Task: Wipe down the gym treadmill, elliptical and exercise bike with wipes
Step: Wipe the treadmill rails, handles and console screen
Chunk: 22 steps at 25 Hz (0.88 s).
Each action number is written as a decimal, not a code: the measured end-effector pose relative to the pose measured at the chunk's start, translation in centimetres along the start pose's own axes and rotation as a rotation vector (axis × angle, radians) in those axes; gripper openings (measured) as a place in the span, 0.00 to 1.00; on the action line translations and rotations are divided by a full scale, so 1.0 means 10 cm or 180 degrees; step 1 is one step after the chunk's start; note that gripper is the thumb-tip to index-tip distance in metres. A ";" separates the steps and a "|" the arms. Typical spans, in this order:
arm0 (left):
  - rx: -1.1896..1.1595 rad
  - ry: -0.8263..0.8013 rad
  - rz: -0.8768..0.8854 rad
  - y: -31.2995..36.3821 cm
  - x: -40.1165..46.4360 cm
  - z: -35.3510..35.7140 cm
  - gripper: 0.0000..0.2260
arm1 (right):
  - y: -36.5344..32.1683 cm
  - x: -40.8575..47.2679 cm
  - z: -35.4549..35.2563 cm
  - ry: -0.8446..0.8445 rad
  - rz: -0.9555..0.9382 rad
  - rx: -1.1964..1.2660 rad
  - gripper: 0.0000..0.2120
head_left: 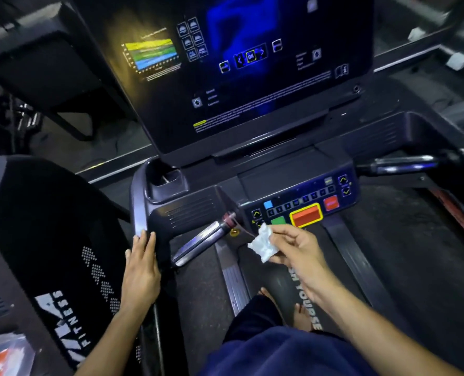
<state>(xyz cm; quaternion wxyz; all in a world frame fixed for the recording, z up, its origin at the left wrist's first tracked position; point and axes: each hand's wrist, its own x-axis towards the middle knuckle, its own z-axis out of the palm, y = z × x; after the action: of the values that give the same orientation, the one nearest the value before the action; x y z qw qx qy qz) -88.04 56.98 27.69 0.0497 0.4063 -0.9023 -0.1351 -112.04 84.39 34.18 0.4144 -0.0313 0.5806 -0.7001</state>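
Nearest the camera is the person's dark blue clothing (pixel 279 351), with bare feet (pixel 300 313) below it on the black treadmill belt (pixel 415 253). From there both forearms reach forward. The right hand (pixel 298 253) holds a crumpled white wipe (pixel 263 244) pinched between thumb and curled fingers (pixel 285 234), the wipe sticking out to the left of the hand. It hangs just below the black treadmill control panel (pixel 301 202), near the green button (pixel 278 220) and the red stop button with a yellow border (pixel 306 216), but not touching them as far as can be seen. The panel runs left to right, rising slightly towards the right, so it lies up and ahead of the wipe; the right hand is much the nearer one. The silver-and-black handlebar grip (pixel 201 242) slants down to the left between the two hands. The left hand (pixel 141 267) rests flat, fingers straight, on the dark side rail of the treadmill (pixel 138 202), holding nothing. A short forward move would likely bring the wipe onto the panel.
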 end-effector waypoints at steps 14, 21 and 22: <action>-0.0959 -0.0268 0.2015 2.52 0.73 0.21 0.22 | -0.74 0.40 -0.66 0.0619 -0.0875 -0.1283 0.08; -0.0560 -0.1404 0.2814 3.52 1.30 0.35 0.27 | -1.18 0.52 -1.77 0.1904 -0.1887 -0.2663 0.08; -0.0524 -0.1540 0.2830 3.68 1.35 0.39 0.27 | -1.23 0.62 -1.93 0.2058 -0.1998 -0.2820 0.08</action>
<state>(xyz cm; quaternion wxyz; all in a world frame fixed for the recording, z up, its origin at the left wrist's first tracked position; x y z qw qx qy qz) -124.27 71.02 34.08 -0.0761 -0.0649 -0.9599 -0.2617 -132.96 95.54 35.57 -0.0594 -0.1556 0.8745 -0.4556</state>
